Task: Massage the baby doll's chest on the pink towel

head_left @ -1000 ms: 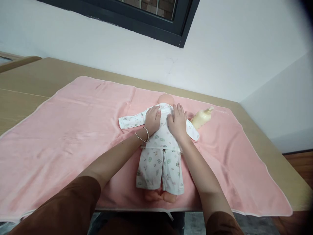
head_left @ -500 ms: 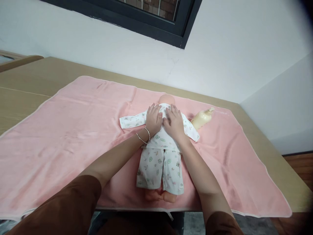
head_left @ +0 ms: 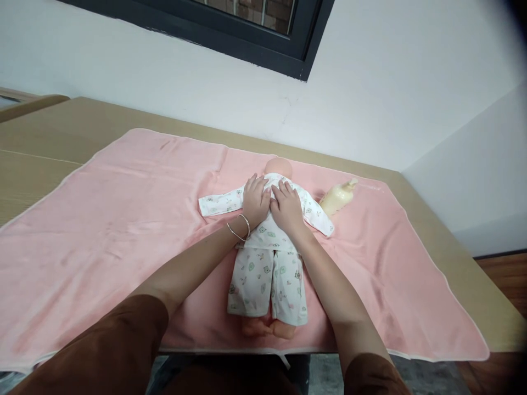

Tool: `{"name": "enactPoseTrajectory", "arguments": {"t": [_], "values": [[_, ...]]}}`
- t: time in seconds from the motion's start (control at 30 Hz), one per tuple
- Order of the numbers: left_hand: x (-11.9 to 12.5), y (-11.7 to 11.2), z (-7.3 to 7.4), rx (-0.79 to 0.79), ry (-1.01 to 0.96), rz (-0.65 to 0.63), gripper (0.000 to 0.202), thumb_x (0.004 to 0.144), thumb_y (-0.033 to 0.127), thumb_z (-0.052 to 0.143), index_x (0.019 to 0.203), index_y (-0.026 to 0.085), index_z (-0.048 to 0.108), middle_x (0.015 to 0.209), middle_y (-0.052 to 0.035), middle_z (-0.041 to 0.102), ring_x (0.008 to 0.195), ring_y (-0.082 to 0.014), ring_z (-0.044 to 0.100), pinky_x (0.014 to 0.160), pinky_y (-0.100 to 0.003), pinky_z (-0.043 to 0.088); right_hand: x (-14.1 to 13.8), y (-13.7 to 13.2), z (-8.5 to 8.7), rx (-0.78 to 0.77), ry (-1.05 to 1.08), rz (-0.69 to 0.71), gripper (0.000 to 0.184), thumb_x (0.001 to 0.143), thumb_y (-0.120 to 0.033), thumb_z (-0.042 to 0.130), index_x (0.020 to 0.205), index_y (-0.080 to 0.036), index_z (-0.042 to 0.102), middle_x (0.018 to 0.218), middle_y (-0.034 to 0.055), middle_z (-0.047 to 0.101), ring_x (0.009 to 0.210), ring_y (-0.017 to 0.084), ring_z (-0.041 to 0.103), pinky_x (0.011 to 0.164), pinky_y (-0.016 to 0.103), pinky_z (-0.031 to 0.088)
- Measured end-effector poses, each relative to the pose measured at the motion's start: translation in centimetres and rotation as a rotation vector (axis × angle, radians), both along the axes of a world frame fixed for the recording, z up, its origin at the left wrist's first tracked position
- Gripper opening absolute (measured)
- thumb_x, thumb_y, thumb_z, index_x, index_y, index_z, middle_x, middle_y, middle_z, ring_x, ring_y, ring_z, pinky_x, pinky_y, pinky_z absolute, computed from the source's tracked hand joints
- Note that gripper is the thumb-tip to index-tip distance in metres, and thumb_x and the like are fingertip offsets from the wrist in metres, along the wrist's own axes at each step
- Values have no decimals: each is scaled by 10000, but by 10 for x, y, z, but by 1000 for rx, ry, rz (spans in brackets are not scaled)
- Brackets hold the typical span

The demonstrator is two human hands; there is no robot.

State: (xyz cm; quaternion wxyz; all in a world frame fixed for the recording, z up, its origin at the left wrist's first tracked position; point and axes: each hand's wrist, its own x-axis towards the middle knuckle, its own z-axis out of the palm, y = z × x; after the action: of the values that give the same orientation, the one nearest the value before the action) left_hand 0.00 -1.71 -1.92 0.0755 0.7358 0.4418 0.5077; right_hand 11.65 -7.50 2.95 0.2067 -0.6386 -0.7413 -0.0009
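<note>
Item: bald-headed, plastic-looking doll point(head_left: 267, 240) in a white printed cloth top point(head_left: 265, 226) and matching trousers point(head_left: 250, 285); beneath both hands, seemingly front down, feet nearest the wearer.
Left hand point(head_left: 255, 200): open, laid on the upper back, gripping nothing (thin silver-coloured bangle point(head_left: 248, 226) at its wrist).
Right hand point(head_left: 287, 207): open, resting on the same back, thumb just beside the left's.
Support: pink satiny blanket point(head_left: 123, 219) with pale edging, spread below the hands.
Adjunct: pale yellow glossy bottle point(head_left: 340, 196), on its side, beyond the right hand to the right.
Step, as judged: stroking or light pressing across the back. A next move calls for flat palms, even pressure and unrucked cloth.
</note>
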Motion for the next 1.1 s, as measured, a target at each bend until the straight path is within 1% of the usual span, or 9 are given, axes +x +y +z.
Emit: {"name": "enactPoseTrajectory", "arguments": {"t": [0.17,0.37,0.53,0.63,0.73,0.8,0.9,0.93,1.1], "values": [[-2,-6,7,21,59,-29,506,1006,440,285,1299,133,561,1395,-165,575,1445,-300,368,1195,-542,295,-6,-6,6,-14,-42,-40,492,1000,-280,314,1445,-156,484,1591,132,355,1497,319,254,1196,571,212],[5,-46,37,29,90,-133,512,1020,420,252,1366,151,518,1443,-137,541,1470,-290,324,1202,-548,289,-3,-33,36,-126,-112,-60,494,976,-224,345,1447,-136,466,1534,192,428,1416,374,391,1125,589,311],[32,-90,73,27,-5,-275,532,1029,443,208,1431,204,461,1504,-98,486,1493,-264,296,1224,-534,279,31,-52,71,-170,-114,23,461,937,-208,407,1381,-192,531,1319,154,643,1160,292,632,989,415,457],[61,-103,91,-21,-117,-415,528,1027,463,222,1420,220,477,1531,-74,458,1489,-244,310,1242,-498,269,64,-61,94,-147,-15,-52,461,937,-226,394,1367,-167,550,1262,150,681,1104,303,663,933,406,496],[94,-98,102,-274,-355,-515,452,1012,436,318,1322,213,559,1468,-73,529,1454,-240,371,1239,-459,277,98,-67,110,-37,103,-154,505,948,-225,335,1408,-134,523,1432,151,562,1346,322,507,1086,482,431],[114,-88,107,-627,-625,-593,410,995,413,370,1252,183,592,1378,-107,595,1390,-242,458,1183,-406,360,118,-67,113,0,164,-194,543,937,-216,332,1454,-133,474,1516,134,473,1438,306,397,1154,515,371],[135,-71,113,-1261,-1027,-771,494,983,466,314,1235,125,570,1205,-178,656,1161,-267,632,955,-381,534,136,-59,105,24,207,-270,620,899,-154,320,1513,-89,366,1591,139,350,1500,281,278,1211,514,287],[139,-66,115,-1384,-1120,-815,526,978,483,297,1247,112,554,1165,-186,662,1087,-269,660,881,-374,558,139,-54,101,29,199,-295,646,878,-129,323,1519,-47,334,1604,162,313,1513,285,235,1225,513,254],[146,-49,114,-1429,-1336,-833,575,961,502,331,1342,101,489,1205,-182,642,1003,-246,673,782,-326,558,139,-30,82,-26,157,-286,695,830,-72,332,1517,24,280,1622,223,221,1529,294,167,1239,518,207]]}}
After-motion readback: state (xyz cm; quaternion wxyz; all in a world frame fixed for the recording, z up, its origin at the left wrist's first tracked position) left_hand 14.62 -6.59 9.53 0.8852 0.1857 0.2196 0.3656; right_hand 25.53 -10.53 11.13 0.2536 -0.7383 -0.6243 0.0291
